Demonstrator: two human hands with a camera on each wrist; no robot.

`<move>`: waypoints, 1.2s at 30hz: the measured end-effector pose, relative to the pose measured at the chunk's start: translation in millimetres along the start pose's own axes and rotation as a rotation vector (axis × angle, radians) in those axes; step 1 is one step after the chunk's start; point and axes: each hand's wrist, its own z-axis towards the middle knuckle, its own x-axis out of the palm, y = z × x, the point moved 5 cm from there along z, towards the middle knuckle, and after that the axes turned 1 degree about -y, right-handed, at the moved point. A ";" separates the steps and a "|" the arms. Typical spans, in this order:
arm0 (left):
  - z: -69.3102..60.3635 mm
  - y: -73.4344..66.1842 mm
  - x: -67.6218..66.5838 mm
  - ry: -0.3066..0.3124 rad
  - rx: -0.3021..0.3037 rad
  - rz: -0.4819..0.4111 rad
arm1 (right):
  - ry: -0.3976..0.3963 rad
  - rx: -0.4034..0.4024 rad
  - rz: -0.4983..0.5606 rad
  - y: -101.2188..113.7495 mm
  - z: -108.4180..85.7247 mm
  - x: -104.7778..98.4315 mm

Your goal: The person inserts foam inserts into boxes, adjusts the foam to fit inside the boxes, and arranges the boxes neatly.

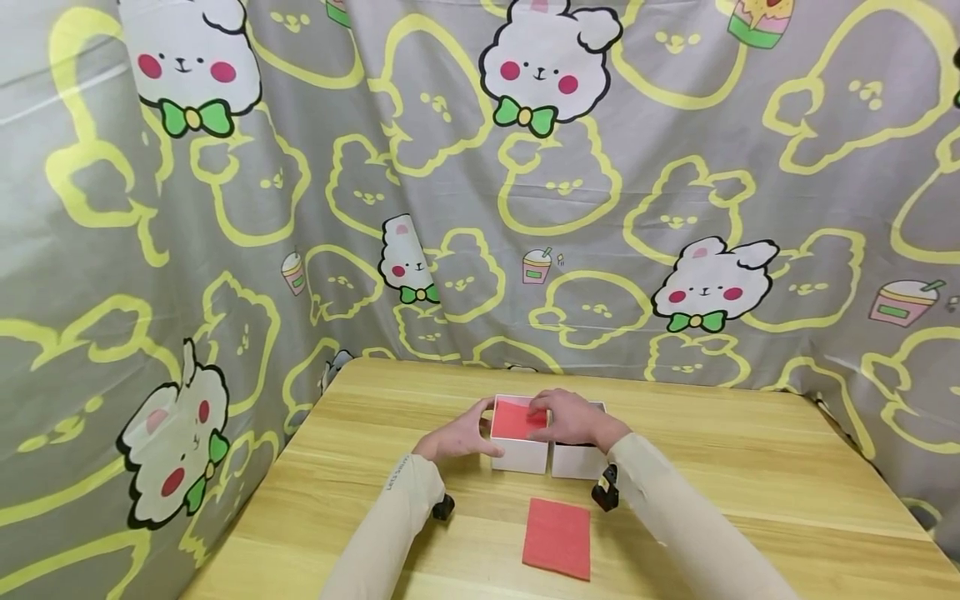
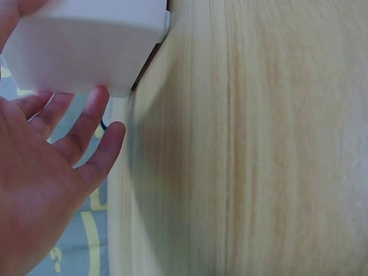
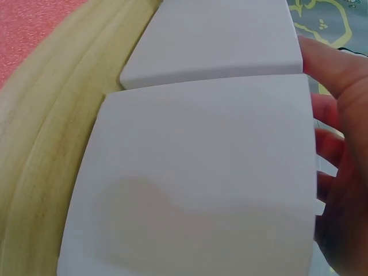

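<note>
In the head view, two white boxes stand side by side on the wooden table. My left hand grips the left white box at its left side, thumb on the near face and fingers toward the back. The left wrist view shows the fingertips at the box edge. A red sheet lies in that box's opening. My right hand reaches over from the right, thumb and fingers spread apart on the red sheet. It partly covers the right white box, whose inside looks dark.
Another red sheet lies flat on the wooden table, nearer to me than the boxes. A small black device sits at my right wrist and another black device at my left. A patterned grey curtain hangs behind and left of the table.
</note>
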 end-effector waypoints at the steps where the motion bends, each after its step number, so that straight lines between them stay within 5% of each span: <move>1: 0.0 0.2 0.0 -0.003 -0.001 0.004 | -0.005 -0.010 -0.001 0.3 0.8 0.8; 7: -0.2 0.8 0.2 0.000 -0.011 0.014 | -0.028 -0.065 0.004 6.7 5.4 3.7; 25: 0.0 0.0 0.3 -0.010 -0.008 0.016 | -0.025 -0.046 -0.085 9.0 13.8 10.9; 36: -0.6 -0.2 -0.2 -0.020 -0.011 0.046 | -0.016 -0.067 -0.046 9.6 19.0 14.4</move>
